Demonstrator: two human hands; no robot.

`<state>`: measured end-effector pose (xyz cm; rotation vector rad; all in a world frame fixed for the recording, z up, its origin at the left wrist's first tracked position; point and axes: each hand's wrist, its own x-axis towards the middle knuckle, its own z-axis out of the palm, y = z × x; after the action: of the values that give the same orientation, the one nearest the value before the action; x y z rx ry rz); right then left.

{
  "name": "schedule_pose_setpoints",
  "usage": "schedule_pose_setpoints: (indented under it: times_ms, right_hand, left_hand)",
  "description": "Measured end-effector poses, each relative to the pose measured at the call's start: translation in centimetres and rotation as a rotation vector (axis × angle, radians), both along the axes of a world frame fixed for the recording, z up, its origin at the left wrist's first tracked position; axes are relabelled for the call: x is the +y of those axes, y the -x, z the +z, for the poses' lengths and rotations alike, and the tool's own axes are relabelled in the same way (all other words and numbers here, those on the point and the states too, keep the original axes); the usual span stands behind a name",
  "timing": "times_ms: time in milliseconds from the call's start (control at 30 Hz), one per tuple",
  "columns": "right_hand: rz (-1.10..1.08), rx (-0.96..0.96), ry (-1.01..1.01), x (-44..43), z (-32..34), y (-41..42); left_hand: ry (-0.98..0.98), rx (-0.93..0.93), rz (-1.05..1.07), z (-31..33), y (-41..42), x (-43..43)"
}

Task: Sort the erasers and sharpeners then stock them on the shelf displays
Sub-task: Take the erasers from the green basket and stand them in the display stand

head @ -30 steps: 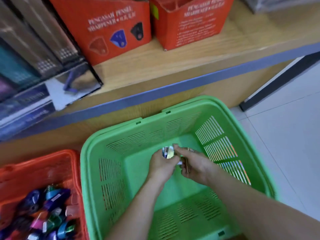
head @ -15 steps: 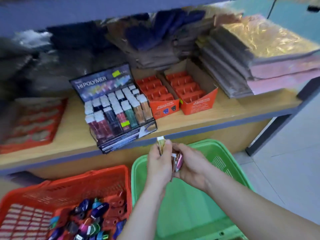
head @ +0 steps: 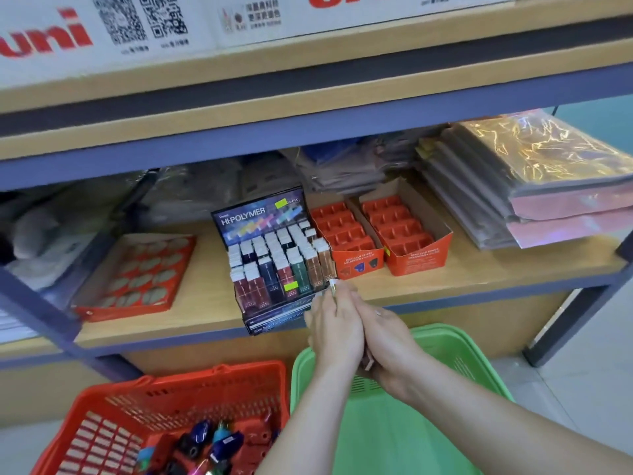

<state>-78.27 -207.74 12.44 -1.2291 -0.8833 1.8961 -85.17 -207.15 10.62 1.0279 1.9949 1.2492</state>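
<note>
Both hands are pressed together above the green basket (head: 445, 341), at the near edge of the shelf (head: 479, 279). The left hand (head: 334, 323) and right hand (head: 388, 341) have fingers curled and are clamped on the held erasers (head: 332, 285). One tip pokes out above the left fingertips, and another edge shows low between the palms; count unclear. That top tip sits just beside the near-right corner of the HI-POLYMER display box (head: 270, 214), whose rows hold upright sleeved sticks. To the right of it are two orange sharpener boxes (head: 363, 264) (head: 421, 258), touching side by side, with their slots bare. The flat red tray (head: 137, 275) lies left of the display, well apart. The red basket (head: 178, 389) sits near-left with loose sharpeners (head: 205, 440) piled inside. Shiny paper packs (head: 555, 186) are stacked far-right on the shelf.
</note>
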Motion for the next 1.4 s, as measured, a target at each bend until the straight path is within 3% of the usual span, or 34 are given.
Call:
schedule_pose_setpoints:
  times_ms: [133,267,533,667,967,1400]
  right_hand:
    - [0.284,0.114,0.16,1.0,1.4,-1.0]
    - [0.417,0.224,0.245,1.9,2.0,-1.5]
    - [0.492,0.071,0.066,3.0,2.8,-1.5]
    - [0.428,-0.027,0.026,3.6,2.5,-2.1]
    - [0.196,0.235,0.093,4.6,3.3,-2.1]
    - [0.072,0.257,0.072,5.5,4.0,-2.2]
  left_hand:
    - [-0.016,0.004,0.017,0.9,1.1,0.0]
    - [-0.102,-0.043,0.04,1.2,2.2,-0.2]
    - [-0.182,-0.598,-0.039,3.5,3.3,-0.5]
    - [-0.197,-0.469,-0.091,4.5,5.8,-0.1]
    - [-0.297,-0.317,-0.075,7.1,10.4,2.3]
    - [-0.218,0.145,-0.121,8.4,13.2,7.3]
